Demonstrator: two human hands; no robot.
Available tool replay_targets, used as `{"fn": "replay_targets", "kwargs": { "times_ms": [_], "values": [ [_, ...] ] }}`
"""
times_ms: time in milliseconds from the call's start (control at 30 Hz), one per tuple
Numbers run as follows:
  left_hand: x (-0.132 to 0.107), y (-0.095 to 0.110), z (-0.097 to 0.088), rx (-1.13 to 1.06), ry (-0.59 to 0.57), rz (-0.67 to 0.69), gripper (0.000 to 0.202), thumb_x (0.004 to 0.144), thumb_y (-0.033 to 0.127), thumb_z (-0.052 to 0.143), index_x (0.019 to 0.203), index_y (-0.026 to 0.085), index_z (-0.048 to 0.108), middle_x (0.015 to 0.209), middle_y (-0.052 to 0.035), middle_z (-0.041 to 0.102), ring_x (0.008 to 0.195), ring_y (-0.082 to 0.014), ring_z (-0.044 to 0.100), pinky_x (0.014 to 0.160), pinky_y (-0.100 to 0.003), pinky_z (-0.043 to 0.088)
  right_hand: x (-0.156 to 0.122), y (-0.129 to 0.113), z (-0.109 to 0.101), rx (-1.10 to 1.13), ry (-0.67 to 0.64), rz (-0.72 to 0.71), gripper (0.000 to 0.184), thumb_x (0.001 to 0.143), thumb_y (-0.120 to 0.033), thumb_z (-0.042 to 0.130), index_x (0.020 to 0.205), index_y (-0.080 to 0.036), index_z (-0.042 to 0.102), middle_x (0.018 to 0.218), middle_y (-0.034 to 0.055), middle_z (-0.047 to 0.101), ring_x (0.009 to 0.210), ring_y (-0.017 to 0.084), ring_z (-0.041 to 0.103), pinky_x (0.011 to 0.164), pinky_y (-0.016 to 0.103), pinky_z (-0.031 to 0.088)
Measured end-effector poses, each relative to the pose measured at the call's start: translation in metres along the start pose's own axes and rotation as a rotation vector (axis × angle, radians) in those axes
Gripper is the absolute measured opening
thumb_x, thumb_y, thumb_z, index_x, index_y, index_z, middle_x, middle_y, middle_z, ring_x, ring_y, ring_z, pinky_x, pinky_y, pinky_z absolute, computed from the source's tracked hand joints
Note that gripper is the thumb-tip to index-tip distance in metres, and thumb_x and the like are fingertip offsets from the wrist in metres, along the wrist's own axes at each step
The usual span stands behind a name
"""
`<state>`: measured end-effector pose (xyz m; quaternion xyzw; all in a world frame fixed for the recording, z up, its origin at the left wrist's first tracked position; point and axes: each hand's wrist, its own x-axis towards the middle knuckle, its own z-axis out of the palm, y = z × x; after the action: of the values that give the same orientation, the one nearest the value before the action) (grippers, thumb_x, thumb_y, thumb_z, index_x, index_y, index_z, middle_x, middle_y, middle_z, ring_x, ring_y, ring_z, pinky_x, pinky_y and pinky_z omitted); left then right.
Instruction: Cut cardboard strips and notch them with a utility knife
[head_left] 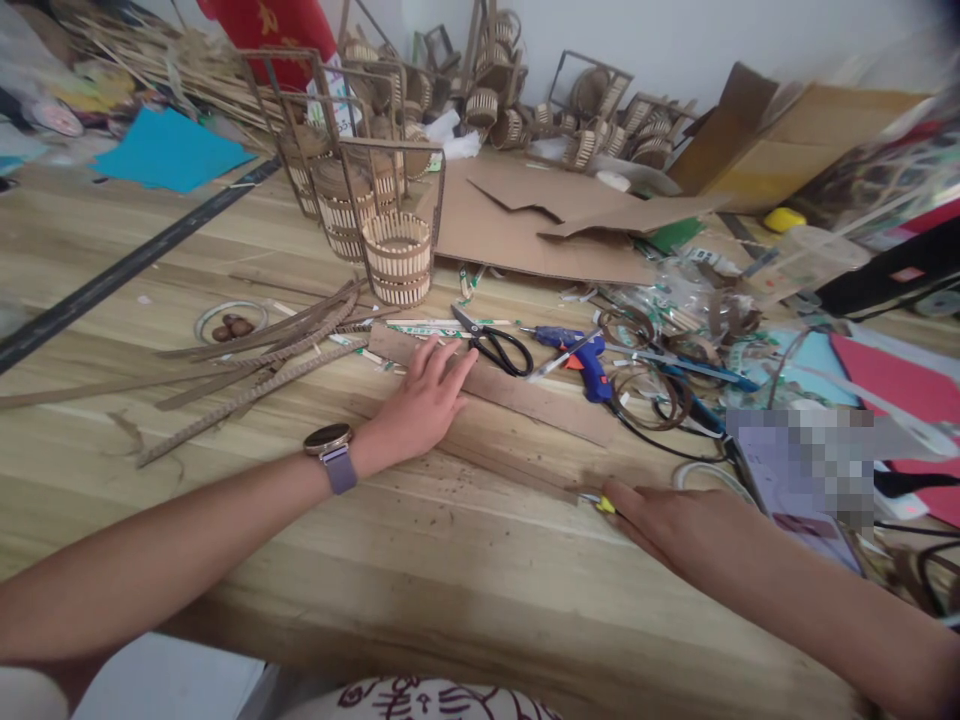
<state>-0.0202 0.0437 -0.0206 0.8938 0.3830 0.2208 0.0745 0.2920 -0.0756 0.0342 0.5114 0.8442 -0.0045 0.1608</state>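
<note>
My left hand (421,400) lies flat with fingers stretched out on a long brown cardboard strip (525,395) that runs across the wooden table (420,560). A watch with a purple strap is on that wrist. My right hand (675,525) is closed around a small yellow-tipped tool (602,503), a cutter as far as I can tell, whose tip rests at the lower edge of the cardboard near its right end. Black-handled scissors (491,343) and a blue glue gun (581,357) lie just beyond the strip.
Small woven baskets in cardboard frames (396,255) stand behind the strip. Loose cardboard strips (247,375) spread to the left. Flat cardboard sheets (555,225) lie at the back, blue paper (169,150) far left, and wires, tape rolls and red paper (900,385) clutter the right.
</note>
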Motion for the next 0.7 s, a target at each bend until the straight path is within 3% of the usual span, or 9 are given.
{"fn": "replay_targets", "kwargs": {
  "times_ms": [133, 333, 433, 600, 700],
  "values": [
    [0.000, 0.000, 0.001, -0.009, 0.004, 0.005, 0.052, 0.099, 0.019, 0.042, 0.149, 0.015, 0.029, 0.150, -0.0210, 0.034, 0.148, -0.0396, 0.018, 0.118, -0.065, 0.024, -0.005, 0.005, -0.007, 0.043, -0.163, -0.071, 0.015, 0.097, -0.022, 0.045, 0.098, -0.023, 0.061, 0.071, 0.0020, 0.076, 0.058, 0.021, 0.073, 0.045, 0.026, 0.035],
    [0.001, -0.002, 0.000, -0.051, 0.023, -0.004, 0.048, 0.099, 0.020, 0.044, 0.146, 0.013, 0.036, 0.149, -0.0206, 0.036, 0.148, -0.0370, 0.020, 0.119, -0.062, 0.025, -0.010, 0.011, -0.007, 0.125, -0.096, -0.107, 0.018, 0.099, -0.024, 0.042, 0.099, -0.022, 0.061, 0.072, 0.0027, 0.075, 0.062, 0.021, 0.074, 0.050, 0.027, 0.043],
    [0.000, 0.000, -0.011, -0.122, 0.017, 0.048, 0.041, 0.102, 0.023, 0.043, 0.142, 0.015, 0.044, 0.145, -0.0181, 0.043, 0.144, -0.0321, 0.030, 0.118, -0.058, 0.030, -0.014, 0.013, -0.007, 0.166, -0.026, -0.093, 0.021, 0.099, -0.026, 0.042, 0.102, -0.021, 0.062, 0.069, 0.0029, 0.074, 0.061, 0.021, 0.073, 0.051, 0.028, 0.045],
    [-0.006, 0.019, -0.034, -0.051, -0.195, 0.355, 0.028, 0.096, 0.037, 0.060, 0.111, 0.014, 0.066, 0.125, -0.0144, 0.062, 0.129, -0.0321, 0.044, 0.106, -0.048, 0.044, -0.015, 0.010, -0.004, 0.126, 0.086, -0.101, 0.021, 0.099, -0.026, 0.043, 0.100, -0.021, 0.063, 0.061, 0.0006, 0.070, 0.053, 0.020, 0.070, 0.047, 0.027, 0.043],
    [-0.006, 0.036, -0.043, 0.101, -0.321, 0.314, 0.019, 0.090, 0.030, 0.070, 0.097, 0.013, 0.067, 0.104, -0.0098, 0.067, 0.104, -0.0273, 0.056, 0.093, -0.042, 0.048, -0.013, 0.007, -0.002, 0.085, 0.137, -0.128, 0.022, 0.100, -0.027, 0.040, 0.096, -0.021, 0.060, 0.060, 0.0000, 0.069, 0.050, 0.019, 0.069, 0.045, 0.027, 0.042]
  ]
}}
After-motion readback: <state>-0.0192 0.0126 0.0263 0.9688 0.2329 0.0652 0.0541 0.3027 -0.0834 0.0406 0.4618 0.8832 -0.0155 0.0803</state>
